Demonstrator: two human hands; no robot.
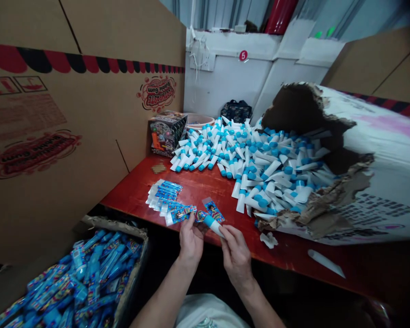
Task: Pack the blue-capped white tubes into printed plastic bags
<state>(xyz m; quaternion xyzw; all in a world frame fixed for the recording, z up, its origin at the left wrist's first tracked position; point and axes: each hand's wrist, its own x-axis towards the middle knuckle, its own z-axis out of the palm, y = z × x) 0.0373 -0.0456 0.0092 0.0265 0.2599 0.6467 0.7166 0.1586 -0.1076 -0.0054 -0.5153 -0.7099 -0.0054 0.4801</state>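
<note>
My left hand (190, 239) pinches a small printed plastic sleeve (200, 216), blue with coloured pictures, near the table's front edge. Between the thumb and fingers of my right hand (236, 250) is a white tube (214, 227) with a blue cap; its cap end points at the sleeve's edge. Whether the cap is inside the sleeve I cannot tell. Just beyond my hands lies a loose sleeve (213, 210). Fanned-out flat sleeves (164, 201) lie to the left. A large heap of white, blue-capped tubes (246, 157) spreads across the table behind.
A torn white carton (372, 136) lies on its side at right, tubes spilling out. One tube (326, 263) rests on the red table (198, 182) before it. Lower left, an open box (141, 234) holds many wrapped tubes. A tall cardboard box (99, 105) walls the left side.
</note>
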